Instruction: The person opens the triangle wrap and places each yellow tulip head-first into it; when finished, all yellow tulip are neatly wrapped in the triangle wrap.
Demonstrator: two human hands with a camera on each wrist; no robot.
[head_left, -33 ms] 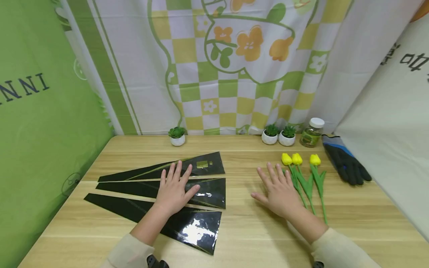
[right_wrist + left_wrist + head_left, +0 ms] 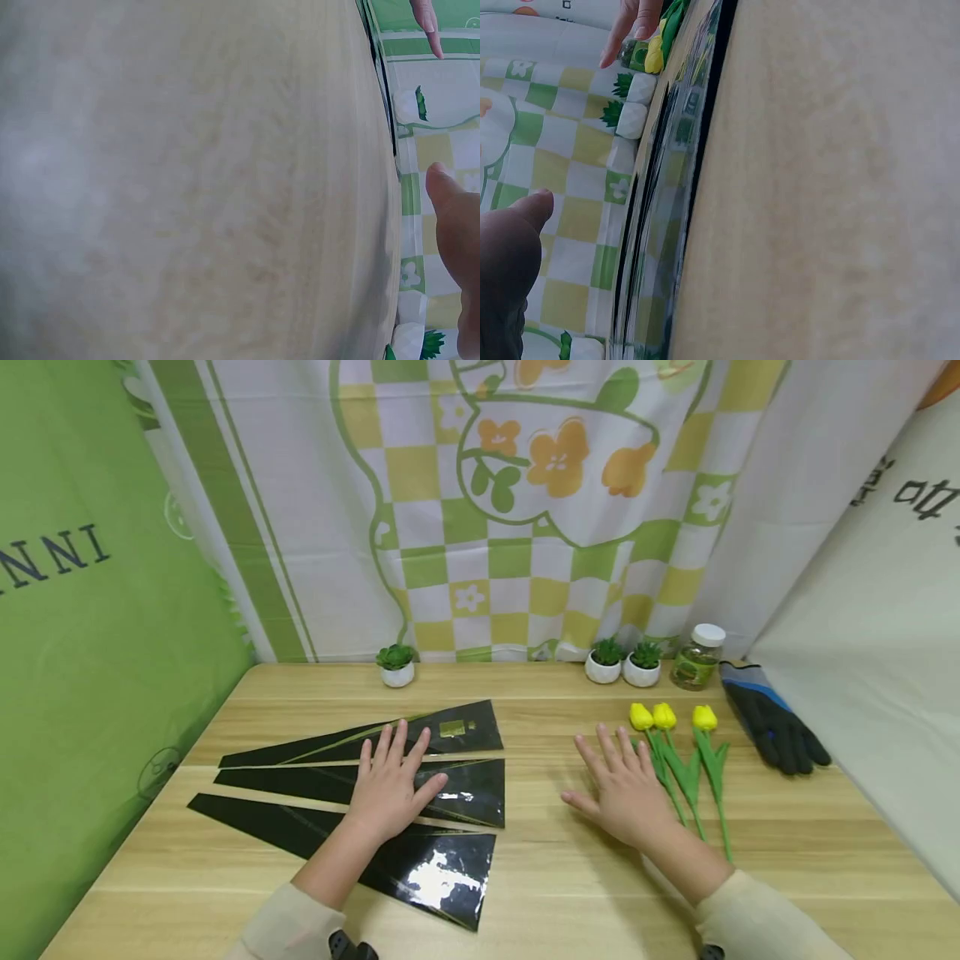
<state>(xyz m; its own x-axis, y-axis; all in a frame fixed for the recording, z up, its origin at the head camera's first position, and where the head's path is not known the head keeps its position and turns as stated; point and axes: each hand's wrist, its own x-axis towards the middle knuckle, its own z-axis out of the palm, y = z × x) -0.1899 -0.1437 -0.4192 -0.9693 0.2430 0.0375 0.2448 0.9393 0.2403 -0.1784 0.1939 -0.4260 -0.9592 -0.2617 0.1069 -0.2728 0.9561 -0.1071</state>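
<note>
Three glossy black wedge-shaped sheets with thin gold lines lie on the left of the table: a far one (image 2: 476, 727), a middle one (image 2: 483, 789) and a near one (image 2: 453, 881). Over them my left hand (image 2: 386, 789) hovers with spread fingers, hiding parts of them. My right hand (image 2: 626, 793), fingers also spread, hovers just left of three yellow tulips with green stems, two close together (image 2: 663, 718) and a single tulip (image 2: 705, 718). It covers part of the leftmost stem. Neither hand holds anything. In the left wrist view the left thumb (image 2: 521, 232) points outward.
Along the table's back edge stand a potted succulent (image 2: 396, 666), two more small pots (image 2: 603, 667) (image 2: 642, 670) and a white-lidded jar (image 2: 697, 657). A black work glove (image 2: 776, 727) lies at the right edge. Printed cloths (image 2: 487, 560) hang behind and beside the table.
</note>
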